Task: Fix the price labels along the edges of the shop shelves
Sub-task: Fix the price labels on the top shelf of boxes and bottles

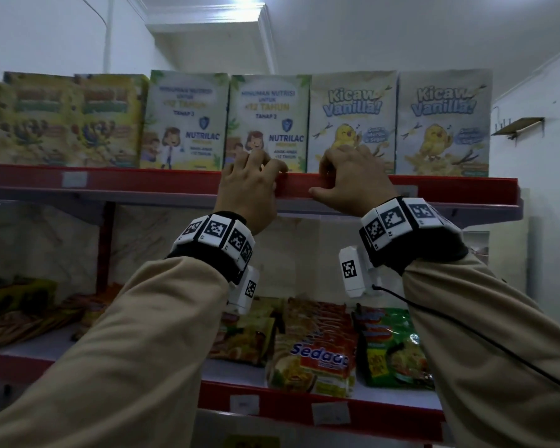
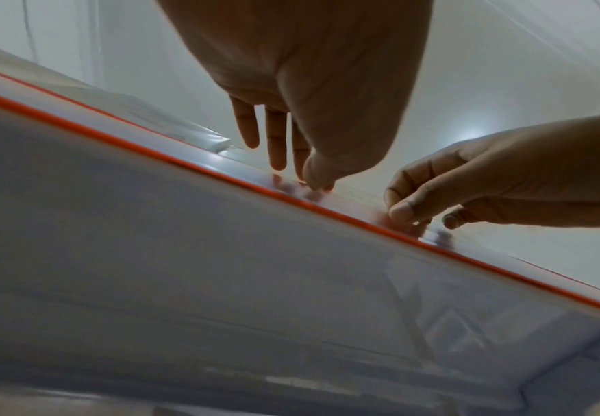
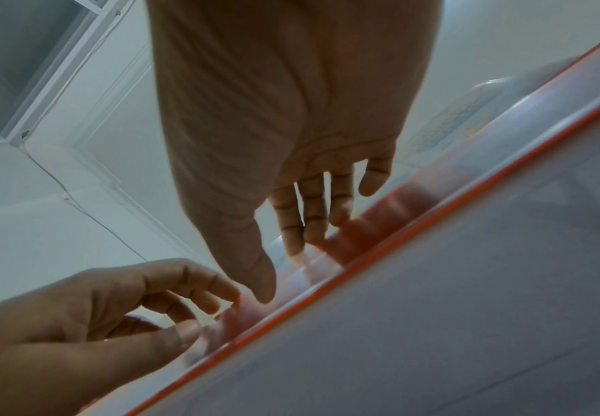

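Both my hands were up at the front edge of the top shelf, on the red label rail (image 1: 298, 187) below the Nutrilac boxes (image 1: 267, 124) and the Kicaw Vanilla packs (image 1: 353, 121). My left hand (image 1: 249, 189) had its fingers curled over the rail's upper lip, the thumb tucked under, which I took as steadying the strip. My right hand (image 1: 349, 182) sat just beside it toward the shelf's right end, fingers hooked over the top, thumb stretched along the rail's lower edge. From the wrist views, the fingertips (image 2: 403, 211) were pressing the clear cover flat against the rail. The label itself I couldn't make out; it was hidden under the hands, if there at all. Another price label (image 1: 75, 179) sat seated near the shelf's left end, more labels (image 1: 330, 413) on the lower shelf's front edge.
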Available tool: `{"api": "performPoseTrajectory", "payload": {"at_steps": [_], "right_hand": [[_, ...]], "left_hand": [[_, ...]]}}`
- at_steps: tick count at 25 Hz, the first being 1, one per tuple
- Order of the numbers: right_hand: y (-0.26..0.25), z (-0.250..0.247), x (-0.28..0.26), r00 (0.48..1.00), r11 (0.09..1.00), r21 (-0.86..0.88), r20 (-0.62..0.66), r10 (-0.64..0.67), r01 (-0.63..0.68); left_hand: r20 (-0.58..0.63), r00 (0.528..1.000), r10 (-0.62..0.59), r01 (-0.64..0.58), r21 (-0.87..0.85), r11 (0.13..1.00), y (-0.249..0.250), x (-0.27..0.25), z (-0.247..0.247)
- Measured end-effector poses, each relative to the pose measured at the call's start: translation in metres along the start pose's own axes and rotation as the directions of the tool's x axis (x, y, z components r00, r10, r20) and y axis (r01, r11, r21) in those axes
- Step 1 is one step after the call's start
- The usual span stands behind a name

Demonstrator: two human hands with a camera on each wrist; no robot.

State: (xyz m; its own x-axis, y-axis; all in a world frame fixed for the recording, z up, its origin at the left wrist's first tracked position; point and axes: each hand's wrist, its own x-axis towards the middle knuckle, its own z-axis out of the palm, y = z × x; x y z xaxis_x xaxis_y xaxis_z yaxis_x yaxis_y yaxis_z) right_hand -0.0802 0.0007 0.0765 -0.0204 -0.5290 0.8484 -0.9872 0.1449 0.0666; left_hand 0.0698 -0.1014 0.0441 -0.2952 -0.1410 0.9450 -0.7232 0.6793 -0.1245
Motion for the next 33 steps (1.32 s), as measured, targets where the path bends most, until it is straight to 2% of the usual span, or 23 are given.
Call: {"api": "performPoseTrajectory", "payload": {"at_steps": [4, 7, 10, 12, 17, 20, 28, 33], "right_hand": [[-0.048, 0.018, 0.017, 0.999, 0.999, 0.022, -0.008, -0.045, 0.045], [-0.075, 0.034, 0.025, 1.0, 1.0, 0.004, -0.012, -0.019, 0.019], [-0.087, 0.04, 0.028, 0.999, 0.999, -0.001, 0.004, 0.035, -0.035], [-0.093, 0.041, 0.028, 0.998, 0.998, 0.012, 0.002, 0.06, -0.06], [-0.11, 0.044, 0.029, 0.998, 0.997, 0.078, -0.066, 0.003, 0.003], [-0.122, 0.044, 0.031, 0.995, 0.997, 0.046, -0.079, -0.054, 0.058], [-0.135, 0.048, 0.035, 1.0, 0.998, -0.055, -0.013, -0.028, 0.027], [-0.135, 0.045, 0.04, 1.0, 0.998, 0.065, -0.003, 0.004, -0.003]], "left_hand": [[0.044, 0.998, -0.038, 0.037, 0.016, 0.999, -0.052, -0.004, -0.007], [0.044, 0.998, 0.044, -0.042, -0.055, 0.998, -0.082, -0.01, -0.011], [-0.007, 0.989, 0.148, -0.148, -0.128, 0.981, -0.101, -0.016, -0.014], [-0.013, 0.986, 0.164, -0.164, -0.144, 0.976, -0.112, -0.018, -0.016], [0.009, 0.99, 0.142, -0.137, -0.211, 0.968, -0.12, -0.013, -0.018], [0.013, 0.991, 0.133, -0.126, -0.239, 0.963, -0.119, -0.012, -0.016], [0.028, 0.987, 0.161, -0.151, -0.226, 0.962, -0.121, -0.013, -0.015], [0.012, 0.988, 0.157, -0.151, -0.209, 0.966, -0.122, -0.014, -0.015]]}}
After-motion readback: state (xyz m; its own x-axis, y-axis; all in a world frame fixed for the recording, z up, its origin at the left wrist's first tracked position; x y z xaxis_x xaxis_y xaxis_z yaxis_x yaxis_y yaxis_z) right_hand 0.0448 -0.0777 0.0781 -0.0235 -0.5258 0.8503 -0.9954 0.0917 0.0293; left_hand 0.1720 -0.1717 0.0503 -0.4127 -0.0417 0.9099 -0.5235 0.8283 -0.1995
